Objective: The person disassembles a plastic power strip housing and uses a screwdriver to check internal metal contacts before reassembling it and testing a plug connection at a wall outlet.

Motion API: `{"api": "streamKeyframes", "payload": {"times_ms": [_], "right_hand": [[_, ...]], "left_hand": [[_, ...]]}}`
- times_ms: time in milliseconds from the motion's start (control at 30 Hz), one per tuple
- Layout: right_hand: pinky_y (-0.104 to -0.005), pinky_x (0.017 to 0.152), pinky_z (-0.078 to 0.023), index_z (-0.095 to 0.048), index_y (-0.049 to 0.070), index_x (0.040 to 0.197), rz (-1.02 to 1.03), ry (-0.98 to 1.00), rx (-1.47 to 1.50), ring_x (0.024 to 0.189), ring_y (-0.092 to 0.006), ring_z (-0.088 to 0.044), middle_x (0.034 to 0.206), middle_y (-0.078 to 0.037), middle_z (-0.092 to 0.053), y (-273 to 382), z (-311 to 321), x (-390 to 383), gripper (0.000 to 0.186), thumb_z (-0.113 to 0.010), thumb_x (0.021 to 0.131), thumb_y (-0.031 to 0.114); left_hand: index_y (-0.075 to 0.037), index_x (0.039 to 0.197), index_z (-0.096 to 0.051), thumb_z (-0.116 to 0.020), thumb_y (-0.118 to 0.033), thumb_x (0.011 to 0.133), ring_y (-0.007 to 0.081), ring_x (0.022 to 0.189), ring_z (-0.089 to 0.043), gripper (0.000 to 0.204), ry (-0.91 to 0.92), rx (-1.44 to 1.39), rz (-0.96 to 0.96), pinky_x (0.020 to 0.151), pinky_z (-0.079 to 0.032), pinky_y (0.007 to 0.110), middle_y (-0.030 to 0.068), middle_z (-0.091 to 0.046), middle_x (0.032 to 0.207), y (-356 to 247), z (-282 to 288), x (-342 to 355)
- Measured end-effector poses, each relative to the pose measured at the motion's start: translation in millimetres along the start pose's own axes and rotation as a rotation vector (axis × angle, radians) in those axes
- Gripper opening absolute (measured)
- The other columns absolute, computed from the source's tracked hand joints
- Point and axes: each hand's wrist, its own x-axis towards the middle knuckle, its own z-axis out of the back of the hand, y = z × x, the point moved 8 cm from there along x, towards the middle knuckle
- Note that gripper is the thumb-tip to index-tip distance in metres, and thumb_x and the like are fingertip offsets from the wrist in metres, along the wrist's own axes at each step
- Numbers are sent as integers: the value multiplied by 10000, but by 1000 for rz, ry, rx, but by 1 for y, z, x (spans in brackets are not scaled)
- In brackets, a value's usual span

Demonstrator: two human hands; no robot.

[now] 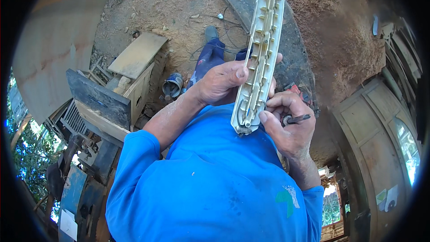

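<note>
Long cream-coloured ribbed piece held up in front of the torso, its inner side facing the camera, upper end tilted slightly right. Left hand: fingers closed around the middle of the piece, thumb along its left edge, fingertips showing past the right edge. Right hand: thumb and forefinger at the right edge near the lower end, fingers curled around a dark slim object — its exact kind cannot be told.

Behind the piece, a dark, worn surface runs from the top of the view down toward the right hand, dusty and scuffed. A red-and-dark item shows just beyond the right hand, partly hidden.

Room: brown ground strewn with shavings and scraps, heaped thicker right of the surface. Thin dark cables lie near a shod foot. Left side — a wooden box-like unit with a loose board on top, a dark-blue container just beside it, and a large pale panel farther left. Right side: a panelled wooden door, with stacked planks above it in view.
</note>
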Motion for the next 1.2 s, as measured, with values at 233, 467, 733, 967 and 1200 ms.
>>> {"api": "streamKeyframes", "payload": {"times_ms": [233, 467, 733, 967, 1200], "right_hand": [[-201, 540, -439, -615, -15, 946, -67, -157, 108, 613, -38, -571, 729, -34, -635, -2, 3, -10, 168, -690, 798, -34], [-232, 591, -494, -607, -24, 974, 157, -230, 33, 651, -83, -609, 832, -91, -650, 5, 0, -15, 190, -678, 798, -36], [-248, 602, -505, -626, -31, 948, 188, -246, 22, 666, -113, -625, 876, -117, -655, 2, -1, -14, 160, -659, 792, -47], [-247, 604, -500, -638, -32, 944, 121, -221, 29, 682, -109, -627, 869, -124, -657, 5, -1, -13, 151, -650, 796, -60], [-244, 623, -497, -636, -34, 945, 194, -269, 82, 712, -100, -614, 907, -118, -647, 9, 1, -19, 124, -634, 822, -54]], "left_hand": [[8, 1523, -186, -580, -514, 926, 231, 1046, -578, 885, -44, -72, 11, 936, -470, 374, 181, -580, 1141, 2, -6, 2], [12, 1520, -197, -607, -540, 898, 229, 1027, -597, 927, -79, -36, 8, 913, -486, 373, 183, -590, 1100, 0, -6, 0], [11, 1519, -190, -569, -544, 922, 213, 1029, -604, 899, -69, -105, 0, 894, -505, 342, 185, -593, 1116, 2, -5, 0], [5, 1507, -201, -542, -483, 957, 250, 1116, -591, 811, -11, -118, -3, 967, -486, 390, 184, -573, 1186, 2, -5, -3], [11, 1498, -208, -552, -413, 970, 277, 1118, -607, 759, -32, -308, 7, 945, -526, 405, 197, -565, 1200, 14, -8, -2]]}}
